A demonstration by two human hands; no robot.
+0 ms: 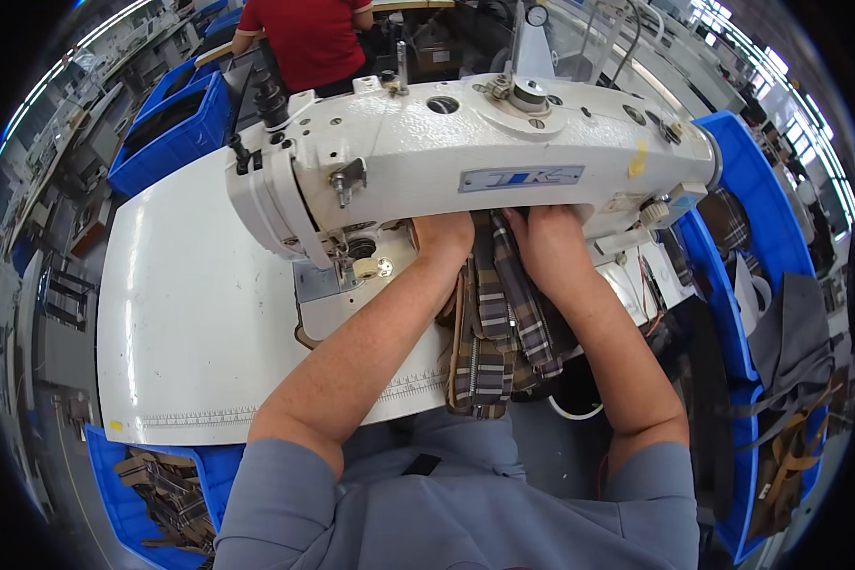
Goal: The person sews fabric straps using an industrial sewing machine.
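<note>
A white industrial sewing machine (399,142) stands across the white worktable, and both my forearms reach toward the underside of its arm. Brown, grey and white plaid fabric pieces (489,313) with a zipper strip hang between my wrists and over the table's near edge. My left hand (445,233) is bent at the wrist to the left of the cloth; its fingers are hidden behind the machine arm. On the right side of the cloth, my right hand (549,245) has its thumb against the plaid fabric, with the fingertips tucked out of sight under the machine arm.
The needle area with its metal plate (318,282) lies left of my left hand. Blue bins flank the table: one with fabric strips (152,503) at lower left, another (731,285) with dark cloth at right. A person in a red shirt (304,43) is beyond the machine.
</note>
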